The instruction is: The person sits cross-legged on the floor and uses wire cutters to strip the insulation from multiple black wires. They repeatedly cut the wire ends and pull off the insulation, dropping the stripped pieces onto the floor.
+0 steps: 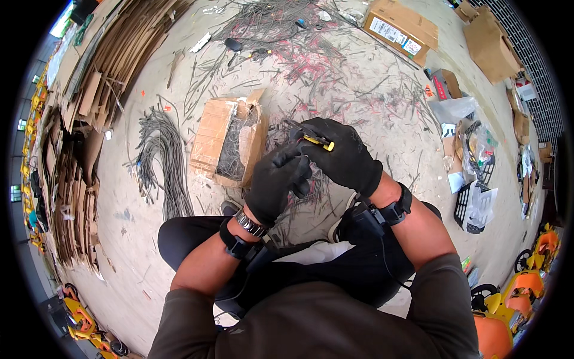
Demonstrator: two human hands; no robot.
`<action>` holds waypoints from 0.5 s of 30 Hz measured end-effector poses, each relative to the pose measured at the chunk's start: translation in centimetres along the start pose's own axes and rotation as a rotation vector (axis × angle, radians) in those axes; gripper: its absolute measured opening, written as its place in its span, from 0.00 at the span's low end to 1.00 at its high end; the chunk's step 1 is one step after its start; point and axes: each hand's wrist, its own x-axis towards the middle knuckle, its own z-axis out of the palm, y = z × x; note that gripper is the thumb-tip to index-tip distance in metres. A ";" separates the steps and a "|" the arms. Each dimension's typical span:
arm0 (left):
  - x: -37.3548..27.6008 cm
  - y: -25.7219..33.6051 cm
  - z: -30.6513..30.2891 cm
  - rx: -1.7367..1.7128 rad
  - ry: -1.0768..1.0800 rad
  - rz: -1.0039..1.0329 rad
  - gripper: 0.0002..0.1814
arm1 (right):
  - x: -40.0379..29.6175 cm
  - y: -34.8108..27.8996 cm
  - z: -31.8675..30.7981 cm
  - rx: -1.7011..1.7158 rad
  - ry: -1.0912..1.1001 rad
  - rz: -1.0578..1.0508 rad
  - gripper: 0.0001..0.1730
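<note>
Both hands wear black gloves and meet in front of me above the floor. My right hand (343,150) is closed around a black-and-yellow hand tool (317,140), whose dark end points up and left. It looks like a cutter or pliers, but the glove covers too much to say which. My left hand (278,179) has its fingertips bent beside the tool; a small reddish bit shows there, and whether the fingers grip it is hidden. Just left of my hands stands an open cardboard box (208,130) holding a tangle of thin grey strands (232,155).
A bundle of grey cables (168,166) lies on the left. Grey and pink cable scraps (309,63) litter the concrete floor ahead. Stacked flattened cardboard (121,58) lines the left side. A closed carton (399,31) and a black plastic basket (468,206) stand at right, near orange-yellow vehicles (515,287).
</note>
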 end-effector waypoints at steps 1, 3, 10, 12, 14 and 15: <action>0.0 0.1 0.0 0.031 0.015 -0.003 0.13 | 0.0 0.1 0.0 0.006 0.006 -0.013 0.16; -0.1 0.2 -0.1 0.114 0.030 0.021 0.12 | 0.2 -0.1 -0.4 0.039 -0.022 0.045 0.15; 0.0 0.9 -0.7 0.292 0.125 0.237 0.12 | 1.1 1.4 -3.3 0.434 -0.016 0.417 0.17; -0.2 2.0 -0.8 0.224 0.155 0.266 0.13 | 0.8 3.0 -4.4 0.287 -0.040 0.395 0.21; -0.2 2.8 -1.0 0.166 0.161 0.261 0.13 | 0.1 4.5 -4.7 0.003 -0.086 0.266 0.21; -0.2 2.9 -1.1 0.175 0.152 0.269 0.14 | -0.1 4.7 -4.7 -0.141 -0.109 0.204 0.22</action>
